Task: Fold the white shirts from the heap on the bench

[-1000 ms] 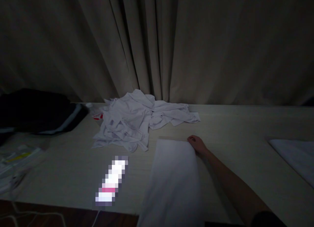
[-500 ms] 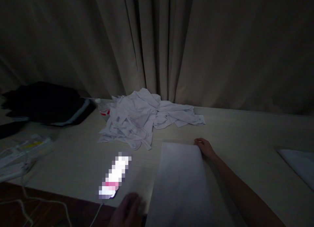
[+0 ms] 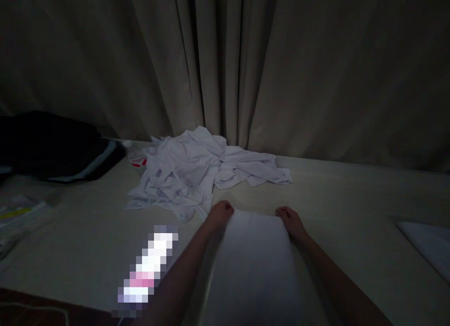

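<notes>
A heavy beige curtain [image 3: 281,72] fills the whole upper part of the view, hanging in deep folds down to the back edge of a pale table [image 3: 337,194]. The room is dim. On the table's far left lies a dark bundle [image 3: 52,147], black with a light stripe along its edge. Behind the middle of the table a crumpled heap of white clothes [image 3: 197,171] spreads out against the curtain, with a small red-and-white item [image 3: 138,161] half hidden at its left edge.

Nearest the person lies a flat white cloth [image 3: 253,265], a long smooth rectangle running from the table's near edge away toward the heap, but apart from it. At the right edge another white cloth [image 3: 427,241] is partly cut off by the frame. A lit, blurred-out phone [image 3: 146,269] lies just left of the flat cloth, and some papers [image 3: 17,216] sit at the far left.

The right hand [image 3: 290,220] is at the far right corner of the flat white cloth, fingers curled onto its edge, in the same place as a second ago. The left hand [image 3: 221,211] is the change: a second ago it was out of sight, half a second ago it was a blur low at the near edge, and now it is at the far left corner, curled on the cloth's edge. Whether either hand truly pinches the fabric or only presses on it cannot be told in this light.
</notes>
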Motion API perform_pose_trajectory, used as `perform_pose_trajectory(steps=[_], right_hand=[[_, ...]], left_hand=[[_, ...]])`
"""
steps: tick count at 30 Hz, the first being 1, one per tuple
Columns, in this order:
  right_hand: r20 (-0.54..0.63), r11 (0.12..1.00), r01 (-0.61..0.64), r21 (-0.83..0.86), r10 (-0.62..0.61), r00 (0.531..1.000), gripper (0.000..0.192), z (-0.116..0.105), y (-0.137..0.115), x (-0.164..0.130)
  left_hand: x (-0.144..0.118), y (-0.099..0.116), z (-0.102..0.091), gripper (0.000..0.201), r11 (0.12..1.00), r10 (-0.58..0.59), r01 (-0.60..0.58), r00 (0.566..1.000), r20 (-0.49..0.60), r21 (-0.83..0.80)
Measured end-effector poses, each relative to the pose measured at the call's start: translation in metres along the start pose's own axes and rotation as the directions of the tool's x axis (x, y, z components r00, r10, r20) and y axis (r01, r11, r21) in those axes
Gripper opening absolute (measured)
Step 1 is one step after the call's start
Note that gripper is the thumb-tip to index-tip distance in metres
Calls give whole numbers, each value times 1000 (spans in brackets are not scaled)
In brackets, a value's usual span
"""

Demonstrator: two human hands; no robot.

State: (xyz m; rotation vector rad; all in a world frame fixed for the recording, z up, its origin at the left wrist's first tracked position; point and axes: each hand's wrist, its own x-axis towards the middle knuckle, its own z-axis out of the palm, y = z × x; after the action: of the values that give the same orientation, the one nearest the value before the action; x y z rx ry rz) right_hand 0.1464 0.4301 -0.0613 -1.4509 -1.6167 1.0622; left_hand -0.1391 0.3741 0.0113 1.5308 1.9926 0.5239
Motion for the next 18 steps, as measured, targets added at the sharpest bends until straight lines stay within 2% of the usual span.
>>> perform_pose_trajectory(steps=[4, 6, 12, 16, 18], right_hand=[[5, 1000, -10, -28, 10, 1000, 36, -2, 0, 0], [7, 999, -1, -48, 1, 1000, 36, -2, -2, 0], [41, 984, 65, -166, -59, 997, 40, -4, -14, -4], [34, 952, 119, -282, -114, 993, 43, -2, -19, -5], [41, 938, 142, -316, -137, 990, 42, -2, -20, -5]], left_hand=[[5, 20, -1, 15, 996, 62, -60, 998, 25, -66], [4, 22, 0, 15, 994, 56, -56, 998, 4, -93], [-2, -13, 3, 23, 991, -93, 83, 991, -94, -106], [-2, -25, 9, 34, 991, -126, 122, 990, -68, -57], [-2, -25, 14, 29, 993, -114, 113, 992, -56, -33]])
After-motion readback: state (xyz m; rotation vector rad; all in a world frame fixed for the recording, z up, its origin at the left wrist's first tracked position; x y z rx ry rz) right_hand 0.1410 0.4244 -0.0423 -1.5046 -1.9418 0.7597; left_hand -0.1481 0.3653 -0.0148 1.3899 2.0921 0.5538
